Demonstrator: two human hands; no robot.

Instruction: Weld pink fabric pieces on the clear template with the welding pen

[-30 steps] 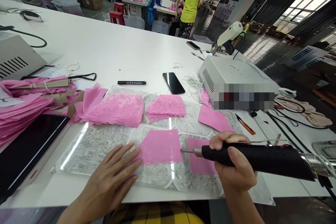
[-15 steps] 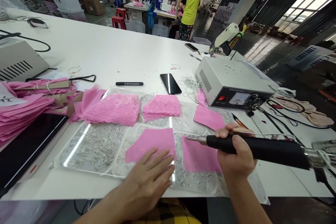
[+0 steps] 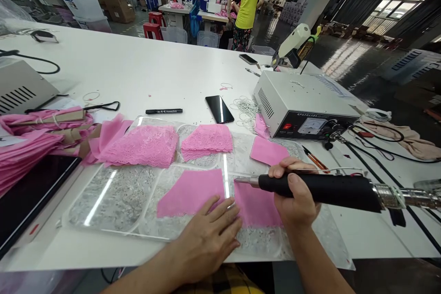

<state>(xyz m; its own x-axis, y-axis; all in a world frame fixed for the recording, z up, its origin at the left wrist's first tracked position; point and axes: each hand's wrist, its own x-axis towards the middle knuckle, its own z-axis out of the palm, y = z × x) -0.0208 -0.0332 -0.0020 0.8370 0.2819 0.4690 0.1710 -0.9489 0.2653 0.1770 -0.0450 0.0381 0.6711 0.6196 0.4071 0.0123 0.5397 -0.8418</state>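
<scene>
My right hand [image 3: 299, 193] is wrapped round the black grip of a handheld tool with a slim metal tip [image 3: 317, 188]. Its tip points left, at the upper left corner of a pink fabric piece [image 3: 257, 204]; whether it touches cannot be made out. Flat on the clear plastic mat, my left hand [image 3: 212, 234] has its fingers stretched out between that piece and another pink fabric piece [image 3: 193, 190] with a slanted edge. Behind them lie a pink lace stack [image 3: 208, 140], a larger lace pile [image 3: 144, 144] and a smaller pink piece [image 3: 268, 150].
A grey box with a meter [image 3: 306, 105] stands at the right, cables at its front. A phone [image 3: 219, 109], a black marker [image 3: 164, 111] and tangled white thread [image 3: 246, 112] lie behind the mat. Bundled pink fabric [image 3: 31, 156] and a black tablet [image 3: 34, 197] are at left.
My left hand has slid right, towards the right fabric piece. The tool's tip stays at that piece's upper left corner. The view has shifted slightly.
</scene>
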